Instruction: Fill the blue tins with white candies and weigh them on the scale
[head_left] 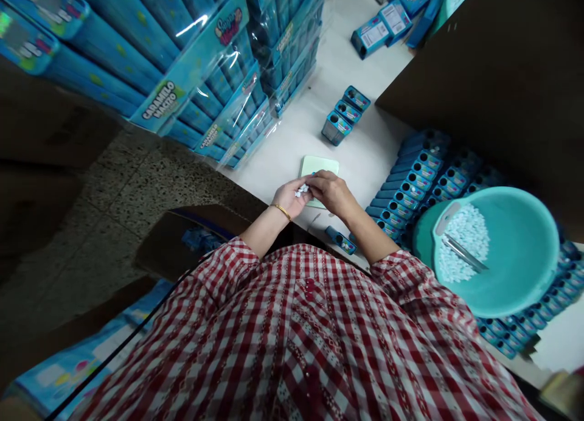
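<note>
Left hand: From my feed I saw the left hand (288, 199) palm up, cupped around white pieces (302, 190), the curl presumably keeping them from spilling.
Right hand: The right hand (332, 193) met it with bent fingers; I couldn't tell whether they pinched anything.
Green square: A pale green square (318, 163) lay beneath both hands, probably kept close so they could work straight above it.
Three boxes: Beyond it stood three blue boxes (345, 115) in a line, dark holes upward, likely for easy access.
Basin: On the right, the teal basin (524, 244) held a heap of similar pieces (465, 232), a metal scoop (465, 254) lying in it, presumably handy for the right arm.
Box rows: Blue boxes in rows (406, 197) stood packed beside the basin, perhaps to save room.
</note>
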The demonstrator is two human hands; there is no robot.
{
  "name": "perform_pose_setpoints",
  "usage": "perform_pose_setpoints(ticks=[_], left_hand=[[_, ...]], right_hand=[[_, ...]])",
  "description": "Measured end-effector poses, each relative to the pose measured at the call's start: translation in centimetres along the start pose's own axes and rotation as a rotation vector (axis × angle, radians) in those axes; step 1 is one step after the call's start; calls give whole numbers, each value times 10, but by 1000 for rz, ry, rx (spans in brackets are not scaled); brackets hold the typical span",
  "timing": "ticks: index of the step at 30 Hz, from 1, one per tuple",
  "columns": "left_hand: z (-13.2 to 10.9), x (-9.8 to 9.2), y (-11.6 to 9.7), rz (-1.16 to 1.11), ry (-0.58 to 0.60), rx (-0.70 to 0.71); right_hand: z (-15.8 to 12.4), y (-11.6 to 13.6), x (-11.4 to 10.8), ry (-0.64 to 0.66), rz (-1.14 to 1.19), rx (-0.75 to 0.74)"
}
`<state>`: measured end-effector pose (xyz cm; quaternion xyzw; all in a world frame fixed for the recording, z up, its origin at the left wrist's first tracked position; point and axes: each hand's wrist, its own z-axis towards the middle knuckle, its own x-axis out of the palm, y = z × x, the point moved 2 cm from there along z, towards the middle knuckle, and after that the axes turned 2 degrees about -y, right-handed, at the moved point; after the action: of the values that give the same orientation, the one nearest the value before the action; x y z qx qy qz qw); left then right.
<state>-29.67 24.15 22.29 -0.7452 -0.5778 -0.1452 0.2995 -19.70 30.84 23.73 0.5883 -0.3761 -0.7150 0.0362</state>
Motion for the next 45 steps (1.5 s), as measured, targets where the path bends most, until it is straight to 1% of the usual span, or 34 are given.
perform_pose_setpoints(ticks=[2,4,6,9,11,13,15,16,17,19,20,21,22,23,24,26,28,31,36,40,43,45], left_hand=[[3,-6,-3,6,-48,42],[6,-12,-4,14,-74,49],[9,-15,-4,19,-77,42],[12,-13,-1,6,-54,71],[12,-9,0,-1,-21,87],[12,-8,-3,-2,-3,81],[14,-18,-8,3,-12,85],[17,-27,-11,11,-29,99],[20,-41,-13,34,-55,114],[26,-77,-10,146,-136,118],[29,-98,-5,251,-193,73],[30,-121,4,395,-251,-32],[30,-142,13,446,-285,-107],[29,-162,23,474,-303,-168],[27,-179,32,495,-308,-222],[23,-205,46,499,-295,-279],[19,-221,52,498,-276,-298],[13,-239,55,512,-264,-325],[6,-265,69,505,-275,-361],[4,-278,81,436,-275,-338],[0,-286,91,340,-274,-283],[-3,-290,102,263,-287,-239]], right_hand=[[0,-7,1,-49,27,27],[-1,-14,4,-88,37,66],[-1,-20,7,-110,34,97],[-4,-24,8,-158,43,111],[-11,-26,4,-232,51,120],[-23,-27,-1,-318,46,148],[-38,-27,-1,-367,22,202],[-45,-25,2,-346,10,222],[-52,-22,8,-280,1,227],[-63,-14,27,-42,-11,197],[-67,-9,37,84,-17,178],[-71,-4,46,182,-25,167],[-75,0,53,240,-32,165],[-77,3,57,264,-36,169],[-80,6,59,261,-33,172],[-85,8,58,237,-9,158],[-89,7,53,221,14,136],[-95,2,48,225,29,112],[-94,-2,49,253,16,61],[-84,5,51,294,17,15],[-78,15,53,336,24,-45],[-79,21,58,382,40,-95]])
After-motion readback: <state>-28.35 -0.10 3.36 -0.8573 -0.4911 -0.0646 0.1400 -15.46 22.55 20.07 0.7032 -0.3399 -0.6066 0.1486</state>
